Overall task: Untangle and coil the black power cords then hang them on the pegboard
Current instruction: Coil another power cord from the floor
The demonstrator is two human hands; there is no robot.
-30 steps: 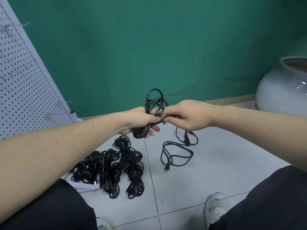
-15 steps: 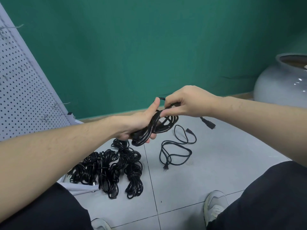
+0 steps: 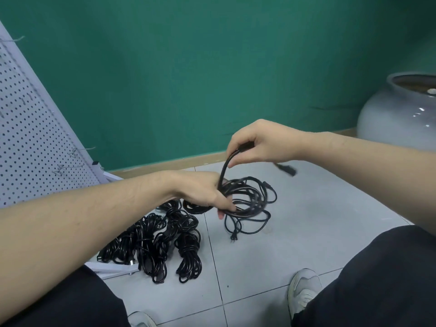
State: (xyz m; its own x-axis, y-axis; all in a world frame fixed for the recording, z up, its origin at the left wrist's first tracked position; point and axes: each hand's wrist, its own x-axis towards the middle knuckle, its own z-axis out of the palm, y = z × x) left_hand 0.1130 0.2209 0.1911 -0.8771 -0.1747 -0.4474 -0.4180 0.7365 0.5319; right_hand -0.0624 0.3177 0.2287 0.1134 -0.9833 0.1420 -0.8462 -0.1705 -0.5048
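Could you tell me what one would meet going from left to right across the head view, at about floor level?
Pegboard → pile of coiled cords on the floor → left hand gripping the coil → loose cord on the tiles → grey shoe → large grey pot.

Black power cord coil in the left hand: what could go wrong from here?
1. The left hand grips the black power cord coil at one side only, so the loops fanning toward the floor could slip out.
2. The right hand pinches the strand while the blurred black connector end swings free; it may snag the loose black cord on the grey tiles directly beneath.
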